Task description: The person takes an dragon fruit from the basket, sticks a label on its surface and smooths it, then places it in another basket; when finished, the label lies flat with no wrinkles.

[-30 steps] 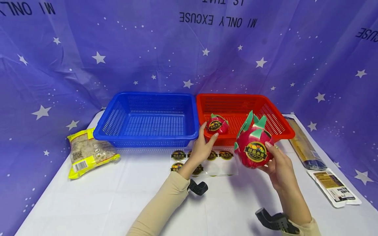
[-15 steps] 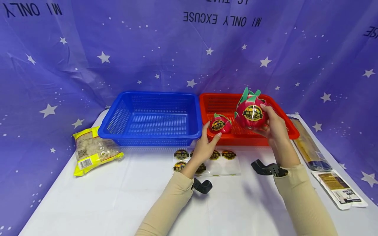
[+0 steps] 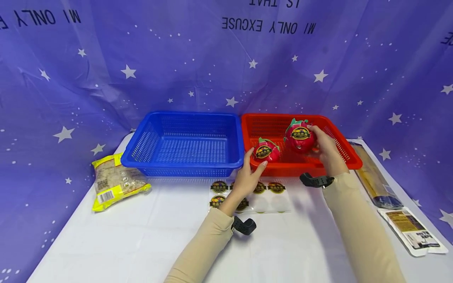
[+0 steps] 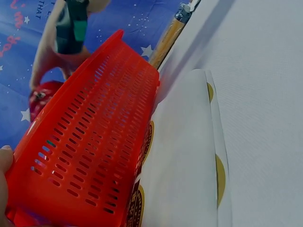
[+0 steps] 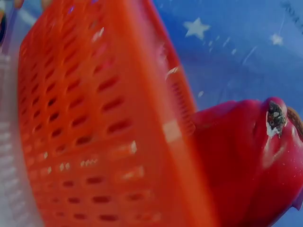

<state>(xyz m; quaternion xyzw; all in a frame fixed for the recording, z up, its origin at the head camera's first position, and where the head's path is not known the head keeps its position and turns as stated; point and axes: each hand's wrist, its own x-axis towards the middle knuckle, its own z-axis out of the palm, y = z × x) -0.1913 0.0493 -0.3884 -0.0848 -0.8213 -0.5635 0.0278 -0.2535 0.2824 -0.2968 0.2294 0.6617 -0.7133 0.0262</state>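
In the head view my right hand (image 3: 328, 151) holds a large pink dragon fruit (image 3: 301, 143) with green leaf tips over the right part of the red basket (image 3: 301, 171). A black and gold round sticker faces up on it. The right wrist view shows the dragon fruit (image 5: 236, 165) behind the basket rim. My left hand (image 3: 245, 177) grips the red basket's front left corner, thumb and fingers spread around it. A smaller dragon fruit (image 3: 269, 153) with the same kind of sticker lies inside that corner. Only a sliver of the left hand shows in its wrist view.
A blue basket (image 3: 191, 151) adjoins the red one on the left. A clear sticker sheet (image 3: 263, 204) lies below my left hand. A yellow-edged bag (image 3: 118, 181) is at far left; a long packet (image 3: 375, 177) and a flat white pouch (image 3: 412, 232) at right.
My right hand has carried the large dragon fruit from above the table, forward and into the red basket's space. The left hand has stayed at the basket's corner; the view has shifted slightly.
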